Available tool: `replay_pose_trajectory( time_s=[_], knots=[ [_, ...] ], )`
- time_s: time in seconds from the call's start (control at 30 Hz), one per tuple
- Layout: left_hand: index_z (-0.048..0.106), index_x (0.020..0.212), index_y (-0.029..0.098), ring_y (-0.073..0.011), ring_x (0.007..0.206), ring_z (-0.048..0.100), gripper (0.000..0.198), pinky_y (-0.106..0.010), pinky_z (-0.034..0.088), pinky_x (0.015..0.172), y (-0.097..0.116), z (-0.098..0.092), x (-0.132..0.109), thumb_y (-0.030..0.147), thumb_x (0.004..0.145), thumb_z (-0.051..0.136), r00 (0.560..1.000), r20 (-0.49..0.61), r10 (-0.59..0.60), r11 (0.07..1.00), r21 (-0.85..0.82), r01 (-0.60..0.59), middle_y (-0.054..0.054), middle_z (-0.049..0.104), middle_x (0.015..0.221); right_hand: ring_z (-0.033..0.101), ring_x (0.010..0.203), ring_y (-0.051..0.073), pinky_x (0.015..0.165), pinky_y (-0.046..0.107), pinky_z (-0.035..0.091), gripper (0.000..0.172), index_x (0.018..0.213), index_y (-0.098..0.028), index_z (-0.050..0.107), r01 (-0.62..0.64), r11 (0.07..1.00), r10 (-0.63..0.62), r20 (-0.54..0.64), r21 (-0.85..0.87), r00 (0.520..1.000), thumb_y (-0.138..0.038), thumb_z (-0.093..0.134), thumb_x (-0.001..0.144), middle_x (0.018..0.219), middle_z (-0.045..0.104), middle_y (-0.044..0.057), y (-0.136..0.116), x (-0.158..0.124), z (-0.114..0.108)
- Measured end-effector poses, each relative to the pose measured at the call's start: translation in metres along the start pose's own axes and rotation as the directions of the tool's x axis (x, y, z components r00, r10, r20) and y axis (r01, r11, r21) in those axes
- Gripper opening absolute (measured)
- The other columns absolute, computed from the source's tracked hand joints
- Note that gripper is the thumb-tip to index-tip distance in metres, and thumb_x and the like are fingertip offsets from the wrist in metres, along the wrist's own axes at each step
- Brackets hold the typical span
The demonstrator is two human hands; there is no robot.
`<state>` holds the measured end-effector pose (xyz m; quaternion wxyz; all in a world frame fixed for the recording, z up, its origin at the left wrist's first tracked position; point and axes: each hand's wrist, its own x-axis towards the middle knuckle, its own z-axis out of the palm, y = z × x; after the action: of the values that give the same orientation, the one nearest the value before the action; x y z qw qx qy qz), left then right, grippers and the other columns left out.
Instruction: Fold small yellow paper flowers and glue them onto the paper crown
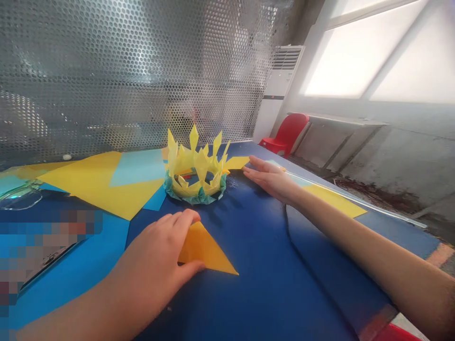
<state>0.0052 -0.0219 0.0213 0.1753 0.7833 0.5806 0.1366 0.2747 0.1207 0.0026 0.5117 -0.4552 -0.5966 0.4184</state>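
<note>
One folded orange paper (pixel 211 253) is just below ctr of frame, flat on the dark-blue counter (pixel 249 284), a corner pointing lower R. L hand (pixel 161 246) has it at its L side: grip pinching the paper btwn thumb (near edge) & fingers (top). R hand (pixel 270 179), R of ctr, is held low w/ fingers extended, grip loose & holding nothing; tips right by a small yellow piece (pixel 237 163), can't tell if touching. Btwn the hands, a bit farther back near ctr, a yellow paper crown (pixel 201 168) w/ tall points stands upright on a green base (pixel 201 195). Mid-L: big yellow sheet (pixel 85 182) w/ a pale-blue sheet (pixel 138 168) overlapping; bright-blue sheet (pixel 106 251) lower L, pixelated item (pixel 50 255) over it. Mid-R: another yellow sheet (pixel 337 203), partly behind R forearm. Bkgd: perforated metal screen (pixel 124 71) upper L, red chair (pixel 291 130) upper R of ctr.
</note>
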Motion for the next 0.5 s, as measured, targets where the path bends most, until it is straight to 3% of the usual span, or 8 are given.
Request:
replay_pose_trajectory(
  time_s=[0.13, 0.27, 0.33, 0.4, 0.5],
  knots=[
    [0.059, 0.078, 0.025, -0.0191, 0.075, 0.065, 0.004, -0.027, 0.05, 0.062, 0.008, -0.008, -0.002, 0.021, 0.077, 0.06, 0.992, 0.13, -0.003, 0.987, -0.156, 0.024, 0.003, 0.067, 0.079, 0.048, 0.132, 0.026, 0.112, 0.047, 0.035, 0.046, 0.119, -0.02, 0.065, 0.054, 0.991, -0.067, -0.108, -0.122, 0.992, -0.014, 0.062, 0.074, 0.131, 0.061, 0.011, 0.001, 0.004, -0.005],
    [0.059, 0.072, 0.024, -0.0161, 0.07, 0.064, 0.012, -0.024, 0.049, 0.06, 0.015, -0.005, -0.012, 0.013, 0.076, 0.056, 0.993, 0.08, 0.084, 0.988, -0.137, -0.072, 0.004, 0.066, 0.075, 0.024, 0.145, 0.027, 0.116, 0.047, 0.025, 0.045, 0.112, -0.02, 0.07, 0.145, 0.954, -0.201, -0.202, -0.261, 0.959, -0.011, 0.062, 0.068, 0.14, 0.053, 0.01, -0.001, 0.005, -0.012],
    [0.062, 0.08, 0.023, -0.018, 0.075, 0.066, 0.017, -0.026, 0.054, 0.063, 0.016, 0.0, -0.017, 0.009, 0.075, 0.056, 0.978, 0.022, 0.207, 0.978, -0.045, -0.206, 0.002, 0.069, 0.08, 0.023, 0.145, 0.026, 0.115, 0.046, 0.028, 0.041, 0.106, -0.021, 0.071, 0.191, 0.932, -0.265, -0.217, -0.308, 0.94, -0.011, 0.062, 0.068, 0.141, 0.05, 0.009, -0.002, 0.005, -0.012],
    [0.063, 0.085, 0.021, -0.0196, 0.078, 0.068, 0.02, -0.028, 0.058, 0.065, 0.015, 0.008, -0.022, 0.007, 0.076, 0.052, 0.922, -0.031, 0.386, 0.921, 0.067, -0.383, -0.002, 0.072, 0.085, 0.032, 0.141, 0.024, 0.111, 0.044, 0.036, 0.035, 0.102, -0.022, 0.072, 0.235, 0.913, -0.316, -0.213, -0.334, 0.925, -0.013, 0.061, 0.07, 0.139, 0.05, 0.008, -0.004, 0.002, -0.011],
    [0.064, 0.085, 0.017, -0.018, 0.077, 0.072, 0.027, -0.026, 0.061, 0.067, 0.012, 0.018, -0.025, 0.007, 0.088, 0.039, 0.787, -0.119, 0.605, 0.787, 0.241, -0.569, -0.006, 0.076, 0.088, 0.049, 0.127, 0.023, 0.103, 0.041, 0.045, 0.025, 0.096, -0.022, 0.072, 0.311, 0.875, -0.394, -0.172, -0.37, 0.903, -0.016, 0.059, 0.074, 0.126, 0.057, 0.008, -0.01, -0.007, -0.003]
  ],
)
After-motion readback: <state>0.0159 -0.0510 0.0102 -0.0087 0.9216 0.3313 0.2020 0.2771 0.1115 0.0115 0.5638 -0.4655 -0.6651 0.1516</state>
